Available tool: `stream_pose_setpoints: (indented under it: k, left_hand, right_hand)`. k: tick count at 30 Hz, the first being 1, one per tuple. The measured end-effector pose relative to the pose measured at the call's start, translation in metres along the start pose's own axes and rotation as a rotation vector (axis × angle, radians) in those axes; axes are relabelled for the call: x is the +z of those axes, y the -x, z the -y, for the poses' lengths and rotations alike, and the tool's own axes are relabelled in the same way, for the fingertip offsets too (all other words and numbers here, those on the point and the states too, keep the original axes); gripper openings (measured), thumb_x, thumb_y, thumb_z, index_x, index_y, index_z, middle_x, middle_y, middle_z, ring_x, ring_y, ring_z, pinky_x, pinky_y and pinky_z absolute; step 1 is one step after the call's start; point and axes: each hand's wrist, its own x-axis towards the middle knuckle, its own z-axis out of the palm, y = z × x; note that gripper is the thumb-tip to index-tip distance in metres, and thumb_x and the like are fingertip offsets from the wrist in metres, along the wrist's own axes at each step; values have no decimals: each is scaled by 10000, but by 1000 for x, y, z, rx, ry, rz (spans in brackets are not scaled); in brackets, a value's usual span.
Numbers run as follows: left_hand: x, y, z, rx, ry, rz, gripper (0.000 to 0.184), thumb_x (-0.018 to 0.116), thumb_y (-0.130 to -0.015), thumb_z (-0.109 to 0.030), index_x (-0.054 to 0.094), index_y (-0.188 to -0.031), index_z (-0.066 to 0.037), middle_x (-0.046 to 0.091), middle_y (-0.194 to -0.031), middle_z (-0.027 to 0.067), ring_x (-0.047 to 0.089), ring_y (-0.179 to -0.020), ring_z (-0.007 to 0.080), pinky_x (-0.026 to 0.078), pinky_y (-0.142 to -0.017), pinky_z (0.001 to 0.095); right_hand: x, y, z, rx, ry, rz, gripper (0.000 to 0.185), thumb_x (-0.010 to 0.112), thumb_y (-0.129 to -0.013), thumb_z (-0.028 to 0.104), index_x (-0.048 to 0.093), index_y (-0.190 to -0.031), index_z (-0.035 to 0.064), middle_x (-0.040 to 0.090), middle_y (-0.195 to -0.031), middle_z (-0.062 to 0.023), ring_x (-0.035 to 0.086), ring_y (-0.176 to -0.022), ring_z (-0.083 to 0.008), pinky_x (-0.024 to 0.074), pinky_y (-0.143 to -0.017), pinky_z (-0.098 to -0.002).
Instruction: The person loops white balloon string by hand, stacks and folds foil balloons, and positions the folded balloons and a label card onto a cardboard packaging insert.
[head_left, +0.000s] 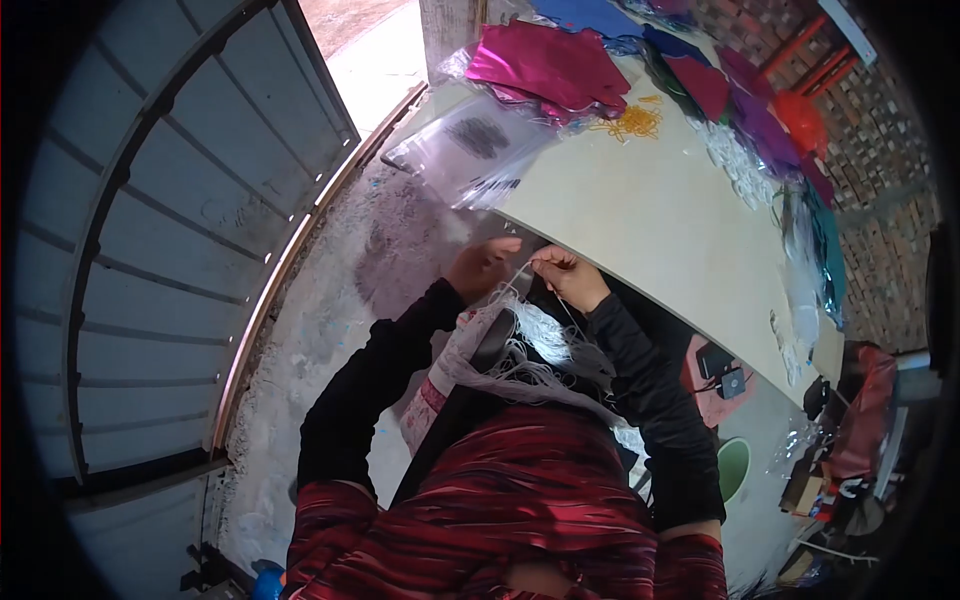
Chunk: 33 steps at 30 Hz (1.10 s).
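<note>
White strings (535, 345) lie in a loose tangle across my lap, over dark cloth. My right hand (568, 275) is near the table's edge with thumb and fingers pinched on a white string, which hangs down from it. Just to the left, my left hand (484, 267) is raised beside the same strands, its fingers apart; a strand passes between the two hands. A white cloth with a red pattern (430, 393) lies at the left of the strings.
The pale table (640, 235) bears pink shiny sheets (550, 68), clear plastic bags (468, 150), yellow cords (636, 122) and bundles of white strings (740, 165). A green bucket (733, 468) and a pink stool with a black device (708, 400) are at the right. A metal door (180, 210) stands left.
</note>
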Motion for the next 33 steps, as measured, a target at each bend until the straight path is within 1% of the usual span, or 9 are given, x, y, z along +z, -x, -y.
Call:
stream_pose_setpoints:
  k: [7,10,15,19,24,25,28,31,33]
  left_hand:
    - [20,-8,-6,-192,180,-27,400,637,-741,-55,578,-1136,-40,649,-881,48,577,-702,151,479,-661,277]
    - [15,7,-13,378,-327,-306,349,646,-714,-21,608,-1057,-78,609,-732,38,560,-610,186,469,-573,310]
    - [31,29,-20,235,-999,-31,121,526,-790,-156,646,-793,-143,527,-800,38,602,-750,210,450,-753,382]
    - [4,22,-10,96,-994,110,96,558,-783,-139,644,-820,-120,559,-736,79,615,-728,237,491,-709,372]
    - [-74,30,-2,-223,-23,-154,111,599,-839,-143,597,-814,-35,622,-807,84,628,-656,179,503,-578,310]
    - [-93,35,-5,-382,203,-250,119,580,-865,-162,583,-855,-44,634,-845,93,635,-655,176,505,-566,300]
    - [-139,56,-3,-530,593,-463,130,539,-908,-195,538,-951,-72,651,-912,129,650,-679,199,508,-549,290]
    - [-162,63,-20,-479,649,-458,133,528,-913,-218,531,-950,-91,646,-911,120,641,-736,181,482,-559,257]
    - [-171,56,-47,-394,743,-436,134,521,-914,-215,531,-954,-88,639,-933,115,630,-797,167,461,-565,229]
  right_hand:
    - [9,3,6,-39,-18,-82,94,571,-895,121,619,-900,40,562,-680,40,438,-531,-30,346,-475,-181]
    - [7,3,8,-2,-20,-103,95,577,-889,123,622,-894,40,562,-679,35,443,-541,-37,363,-495,-190]
    - [7,0,-3,-58,-41,-136,112,604,-869,153,628,-868,44,540,-659,34,457,-552,-53,376,-511,-208]
    - [0,2,2,52,33,-271,144,601,-874,178,621,-875,35,534,-636,18,450,-510,-58,369,-464,-215]
    - [-10,-22,-52,67,345,-173,178,594,-875,200,623,-951,42,599,-695,-53,552,-536,-136,454,-491,-264]
    - [2,-7,-23,-124,846,-195,263,571,-850,223,618,-1046,55,656,-857,-162,643,-785,-300,499,-704,-375]
    - [32,6,4,-221,972,-125,283,580,-835,225,615,-1073,75,649,-912,-165,610,-865,-362,485,-770,-423]
    - [70,5,57,-165,626,81,378,648,-791,302,608,-1106,99,647,-943,-163,618,-896,-328,475,-794,-412]
    - [99,-13,54,-446,554,88,436,704,-749,302,596,-1104,73,659,-965,-129,631,-867,-282,483,-768,-365]
